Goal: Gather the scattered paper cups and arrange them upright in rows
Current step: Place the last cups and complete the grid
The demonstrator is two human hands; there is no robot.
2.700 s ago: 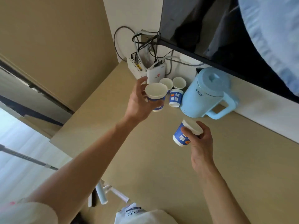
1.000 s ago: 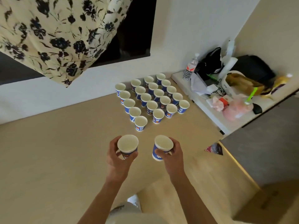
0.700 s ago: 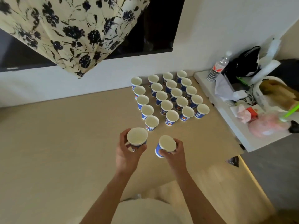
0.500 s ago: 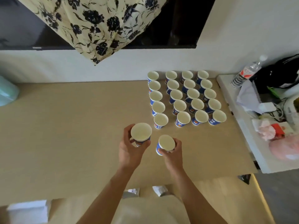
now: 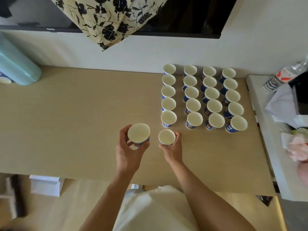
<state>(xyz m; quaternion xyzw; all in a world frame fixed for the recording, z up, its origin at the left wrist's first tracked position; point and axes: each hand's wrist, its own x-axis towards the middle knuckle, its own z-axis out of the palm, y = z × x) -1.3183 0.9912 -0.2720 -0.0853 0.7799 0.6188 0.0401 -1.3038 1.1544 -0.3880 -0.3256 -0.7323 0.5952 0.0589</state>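
Several blue and white paper cups (image 5: 191, 105) stand upright in rows on the right half of the beige table (image 5: 75, 122). My left hand (image 5: 128, 150) holds one paper cup (image 5: 138, 132) upright above the table, left of the rows. My right hand (image 5: 171, 147) holds a second paper cup (image 5: 166, 137) upright, just in front of the nearest cup of the leftmost row (image 5: 168, 118). I cannot tell whether this second cup touches the table.
A light blue kettle (image 5: 15, 64) stands at the table's far left. A flowered cloth (image 5: 113, 19) hangs from the dark screen above. Right of the table, a white shelf (image 5: 266, 147) carries a plastic bottle (image 5: 283, 75), papers and bags.
The view has swung from the kettle corner to the rows of cups. Both hands carried their cups over and moved closer to the leftmost row's near end.
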